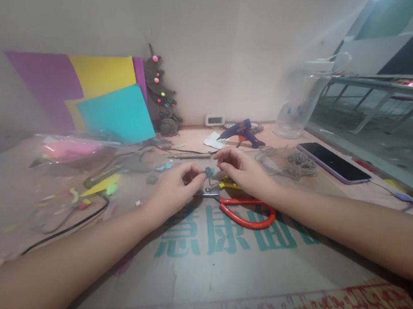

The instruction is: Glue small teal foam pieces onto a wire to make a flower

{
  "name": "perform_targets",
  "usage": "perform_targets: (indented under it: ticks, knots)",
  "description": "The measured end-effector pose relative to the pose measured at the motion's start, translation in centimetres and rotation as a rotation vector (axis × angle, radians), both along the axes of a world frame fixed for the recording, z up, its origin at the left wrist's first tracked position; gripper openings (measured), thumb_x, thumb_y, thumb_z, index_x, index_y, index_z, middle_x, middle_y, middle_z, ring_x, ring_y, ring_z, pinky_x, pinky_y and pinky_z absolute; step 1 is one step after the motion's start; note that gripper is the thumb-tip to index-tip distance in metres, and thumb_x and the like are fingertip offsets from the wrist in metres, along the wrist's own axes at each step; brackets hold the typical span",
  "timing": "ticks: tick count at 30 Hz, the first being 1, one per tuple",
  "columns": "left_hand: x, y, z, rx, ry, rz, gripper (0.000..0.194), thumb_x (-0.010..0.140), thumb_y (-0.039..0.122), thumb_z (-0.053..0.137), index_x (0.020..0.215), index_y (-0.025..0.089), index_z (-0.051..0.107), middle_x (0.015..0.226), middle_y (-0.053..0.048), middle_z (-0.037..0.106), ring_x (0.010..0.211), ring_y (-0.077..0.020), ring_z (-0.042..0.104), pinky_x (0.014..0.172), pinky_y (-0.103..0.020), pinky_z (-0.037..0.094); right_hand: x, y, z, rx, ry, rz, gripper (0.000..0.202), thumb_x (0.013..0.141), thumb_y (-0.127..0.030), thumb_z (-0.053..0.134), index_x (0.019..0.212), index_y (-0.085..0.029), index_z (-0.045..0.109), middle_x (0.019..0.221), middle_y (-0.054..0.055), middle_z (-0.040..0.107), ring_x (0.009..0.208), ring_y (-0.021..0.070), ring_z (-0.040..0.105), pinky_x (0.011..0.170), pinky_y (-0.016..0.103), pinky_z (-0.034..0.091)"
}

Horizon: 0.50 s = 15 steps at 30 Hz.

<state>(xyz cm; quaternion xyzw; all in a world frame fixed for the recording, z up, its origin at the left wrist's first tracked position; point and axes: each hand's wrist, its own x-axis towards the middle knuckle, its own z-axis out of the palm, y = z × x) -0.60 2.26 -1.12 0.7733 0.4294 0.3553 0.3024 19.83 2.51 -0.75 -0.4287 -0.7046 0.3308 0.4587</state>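
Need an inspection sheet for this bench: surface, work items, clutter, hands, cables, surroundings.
Surface: printed sheet under the work, teal and red markings.
Work items: small grey-blue piece between the hands; red-handled scissors just below.
Clutter: loose scraps at left; glue gun at the back; tangled grey yarn and phone at right.
Hands: left hand has its fingers at the piece, grip unclear; right hand has thumb and fingers apart.
Cables: black cable across the left side; plug end not visible.
Surroundings: pale wall behind, coloured sheets against it; clear jug at back right.
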Motion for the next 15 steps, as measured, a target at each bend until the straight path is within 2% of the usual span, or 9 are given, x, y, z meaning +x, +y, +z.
perform_targets:
  ticks: [6, 15]
  knots:
    - [0.04, -0.03, 0.02, -0.004, -0.009, -0.008, 0.019, 0.088, 0.036, 0.055, 0.083, 0.018, 0.06, 0.076, -0.001, 0.067, 0.071, -0.0165, 0.063, 0.066, -0.027, 0.05, 0.08, 0.08, -0.04, 0.058, -0.078, -0.038, 0.019, 0.082, -0.018, 0.055, 0.1, -0.019, 0.059, 0.081, -0.003, 0.05, 0.075, 0.0129, 0.051, 0.073, 0.03, 0.045]
    - [-0.02, 0.11, -0.18, 0.007, -0.007, -0.014, 0.02, 0.089, 0.037, 0.054, 0.083, 0.019, 0.06, 0.076, -0.002, 0.068, 0.071, -0.017, 0.064, 0.066, -0.027, 0.05, 0.16, 0.12, -0.18, 0.063, -0.113, -0.044, 0.022, 0.077, -0.012, 0.049, 0.097, -0.019, 0.055, 0.081, -0.001, 0.05, 0.077, 0.0146, 0.053, 0.072, 0.03, 0.046]
